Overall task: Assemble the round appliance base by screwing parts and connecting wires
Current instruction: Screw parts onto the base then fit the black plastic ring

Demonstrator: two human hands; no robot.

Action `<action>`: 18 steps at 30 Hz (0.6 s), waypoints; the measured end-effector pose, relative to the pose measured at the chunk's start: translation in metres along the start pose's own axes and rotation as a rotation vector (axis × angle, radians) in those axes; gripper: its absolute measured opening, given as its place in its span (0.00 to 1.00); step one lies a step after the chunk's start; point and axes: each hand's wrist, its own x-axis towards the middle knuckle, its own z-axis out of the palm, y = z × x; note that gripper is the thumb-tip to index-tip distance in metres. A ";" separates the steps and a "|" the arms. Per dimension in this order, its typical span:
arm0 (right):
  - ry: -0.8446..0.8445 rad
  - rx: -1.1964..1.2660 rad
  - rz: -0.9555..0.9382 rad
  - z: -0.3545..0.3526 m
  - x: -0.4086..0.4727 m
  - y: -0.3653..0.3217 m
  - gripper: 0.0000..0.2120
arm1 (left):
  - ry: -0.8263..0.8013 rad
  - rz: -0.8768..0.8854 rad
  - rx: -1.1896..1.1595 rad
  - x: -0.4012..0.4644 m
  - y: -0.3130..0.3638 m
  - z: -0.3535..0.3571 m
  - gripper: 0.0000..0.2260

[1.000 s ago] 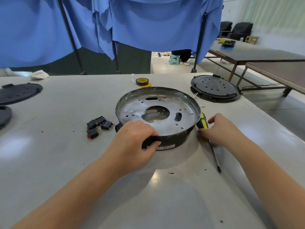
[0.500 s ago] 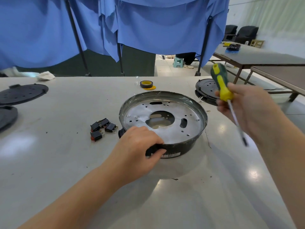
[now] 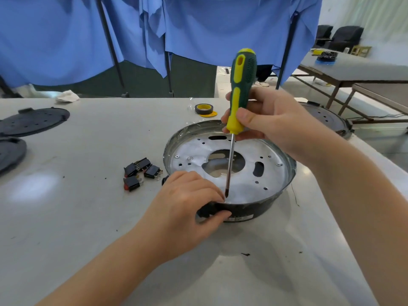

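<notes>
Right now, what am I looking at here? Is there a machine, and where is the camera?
No machine: these are a person's two bare hands, filmed by a camera worn on the head, looking forward and down. The right hand holds a green and yellow screwdriver upright, its tip down inside the round appliance base, close to the near rim. The left hand grips that rim to steady it. On the grey table lie several small black switches, a roll of tape, and black round plates at the left and right edges. Blue cloth hangs behind.
</notes>
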 end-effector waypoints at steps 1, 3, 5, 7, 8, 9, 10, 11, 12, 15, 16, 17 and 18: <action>-0.009 -0.021 -0.008 -0.001 0.000 0.001 0.13 | 0.003 -0.002 0.001 0.000 0.000 0.000 0.09; -0.028 -0.031 -0.032 -0.002 0.000 0.003 0.12 | 0.010 -0.008 0.001 0.001 0.000 0.002 0.08; -0.052 -0.029 -0.055 -0.003 -0.001 0.003 0.11 | 0.017 -0.008 -0.002 0.000 -0.001 0.002 0.08; -0.078 -0.015 -0.072 -0.002 -0.002 0.005 0.11 | 0.020 -0.009 -0.003 0.000 -0.001 0.003 0.08; -0.091 -0.008 -0.078 -0.002 -0.003 0.006 0.11 | 0.018 -0.009 -0.001 0.000 -0.001 0.003 0.08; -0.103 -0.004 -0.084 -0.001 -0.003 0.006 0.11 | 0.015 -0.008 0.002 0.000 -0.001 0.002 0.08; -0.111 -0.002 -0.088 -0.001 -0.004 0.007 0.12 | 0.014 -0.007 0.005 0.000 -0.001 0.002 0.08; -0.115 -0.001 -0.092 -0.001 -0.004 0.007 0.12 | 0.013 -0.008 0.006 0.000 -0.001 0.002 0.07; -0.118 -0.002 -0.097 -0.001 -0.004 0.007 0.12 | 0.011 -0.010 0.006 0.000 -0.001 0.002 0.07; -0.126 -0.004 -0.102 -0.002 -0.004 0.007 0.13 | 0.007 -0.017 0.007 0.000 -0.001 0.002 0.07; -0.131 -0.004 -0.099 -0.002 -0.004 0.007 0.13 | 0.004 -0.020 0.006 0.000 -0.001 0.002 0.07; -0.135 -0.005 -0.096 -0.001 -0.004 0.008 0.13 | 0.002 -0.021 0.005 0.000 -0.001 0.002 0.07; -0.138 -0.007 -0.094 -0.001 -0.004 0.008 0.12 | 0.001 -0.022 0.003 0.000 -0.001 0.002 0.07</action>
